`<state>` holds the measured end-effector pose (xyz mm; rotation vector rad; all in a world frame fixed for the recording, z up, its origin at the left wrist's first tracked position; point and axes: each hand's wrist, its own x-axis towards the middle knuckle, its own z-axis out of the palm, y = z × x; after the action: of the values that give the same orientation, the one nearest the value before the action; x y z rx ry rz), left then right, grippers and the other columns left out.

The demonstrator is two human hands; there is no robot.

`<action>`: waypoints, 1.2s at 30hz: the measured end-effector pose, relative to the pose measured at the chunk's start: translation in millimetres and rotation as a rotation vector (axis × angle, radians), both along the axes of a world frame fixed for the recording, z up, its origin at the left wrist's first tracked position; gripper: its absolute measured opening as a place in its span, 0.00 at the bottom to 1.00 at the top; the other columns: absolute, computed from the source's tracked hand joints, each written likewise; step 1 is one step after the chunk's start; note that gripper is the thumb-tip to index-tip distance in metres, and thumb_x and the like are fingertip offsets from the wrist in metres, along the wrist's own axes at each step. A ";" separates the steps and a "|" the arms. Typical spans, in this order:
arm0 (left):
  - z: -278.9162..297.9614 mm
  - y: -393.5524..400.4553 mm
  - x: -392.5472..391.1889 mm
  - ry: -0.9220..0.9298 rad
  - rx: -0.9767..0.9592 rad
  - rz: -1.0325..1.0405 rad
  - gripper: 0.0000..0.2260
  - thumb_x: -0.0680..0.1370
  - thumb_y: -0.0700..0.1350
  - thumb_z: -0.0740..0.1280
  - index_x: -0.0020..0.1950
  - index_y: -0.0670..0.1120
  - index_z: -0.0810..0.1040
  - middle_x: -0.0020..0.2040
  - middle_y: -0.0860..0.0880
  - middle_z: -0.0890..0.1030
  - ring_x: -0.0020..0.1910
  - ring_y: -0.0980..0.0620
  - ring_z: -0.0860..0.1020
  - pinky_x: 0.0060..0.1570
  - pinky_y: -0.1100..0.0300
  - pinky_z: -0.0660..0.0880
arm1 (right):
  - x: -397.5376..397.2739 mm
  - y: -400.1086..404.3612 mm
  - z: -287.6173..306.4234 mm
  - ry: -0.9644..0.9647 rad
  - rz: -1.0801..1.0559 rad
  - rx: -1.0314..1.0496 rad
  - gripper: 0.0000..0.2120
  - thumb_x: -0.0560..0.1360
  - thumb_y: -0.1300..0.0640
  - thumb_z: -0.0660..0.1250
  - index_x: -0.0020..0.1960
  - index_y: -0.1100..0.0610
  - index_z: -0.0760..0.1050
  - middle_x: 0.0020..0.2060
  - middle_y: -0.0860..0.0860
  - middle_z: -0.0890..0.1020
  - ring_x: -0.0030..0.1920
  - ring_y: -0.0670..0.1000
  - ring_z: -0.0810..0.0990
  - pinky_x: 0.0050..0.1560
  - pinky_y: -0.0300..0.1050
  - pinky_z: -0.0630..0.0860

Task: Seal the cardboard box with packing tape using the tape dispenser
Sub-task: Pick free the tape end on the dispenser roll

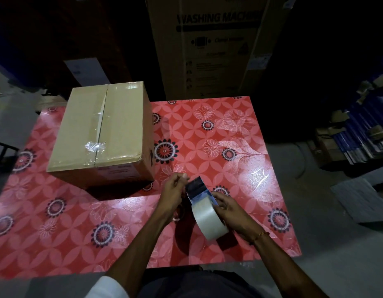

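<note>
**Box waits while both hands work the tape**

Box (100, 134), brown cardboard, sits on the red flowered table (240, 147), up and to the left of the hands, just apart from them. Its top flaps are closed, with clear tape already shining along the middle seam. Both hands are raised over the table in front of the person. The right hand (231, 209) is wrapped around the far side of a tape roll (207, 218), fingers curled on it. The left hand (174, 190) is pinched shut on the loose end of the tape strip (196, 187), pulled up from the roll. A thin bangle (260, 235) circles the right wrist. Behind the table stands a tall washing machine carton (214, 46).
</note>
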<state>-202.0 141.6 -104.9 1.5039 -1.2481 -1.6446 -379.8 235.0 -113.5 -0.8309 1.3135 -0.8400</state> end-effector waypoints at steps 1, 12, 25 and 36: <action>1.0 -1.2 -0.6 -0.047 -0.048 -0.009 0.08 0.82 0.52 0.62 0.51 0.50 0.76 0.50 0.45 0.80 0.48 0.47 0.78 0.47 0.52 0.75 | -2.5 -1.3 -0.1 0.021 0.004 -0.015 0.12 0.82 0.55 0.67 0.65 0.51 0.79 0.57 0.50 0.86 0.57 0.49 0.85 0.51 0.43 0.79; 1.4 6.8 -29.3 -0.369 -0.497 -0.192 0.08 0.80 0.42 0.65 0.56 0.41 0.80 0.52 0.46 0.79 0.50 0.53 0.78 0.51 0.61 0.73 | -30.1 -25.8 0.8 0.479 0.008 -0.190 0.10 0.78 0.48 0.69 0.59 0.45 0.79 0.50 0.44 0.86 0.51 0.44 0.85 0.55 0.52 0.81; 7.5 -28.3 -52.9 -0.549 -0.266 -0.446 0.07 0.78 0.45 0.66 0.51 0.42 0.80 0.52 0.43 0.80 0.50 0.46 0.79 0.52 0.50 0.76 | -49.6 -30.4 12.4 0.799 0.090 -0.270 0.31 0.72 0.31 0.55 0.66 0.49 0.75 0.52 0.50 0.86 0.51 0.54 0.83 0.48 0.49 0.75; 11.7 -24.7 -65.7 -0.039 0.025 -0.267 0.17 0.80 0.46 0.66 0.69 0.48 0.72 0.61 0.54 0.79 0.59 0.53 0.78 0.55 0.62 0.75 | -56.3 -51.0 4.0 0.958 0.036 -0.339 0.17 0.81 0.43 0.63 0.63 0.53 0.75 0.50 0.53 0.84 0.47 0.57 0.82 0.42 0.51 0.73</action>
<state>-267.7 116.9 -93.2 1.4396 -1.5092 -1.8112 -436.1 184.0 -109.5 -1.6408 1.9914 -0.6484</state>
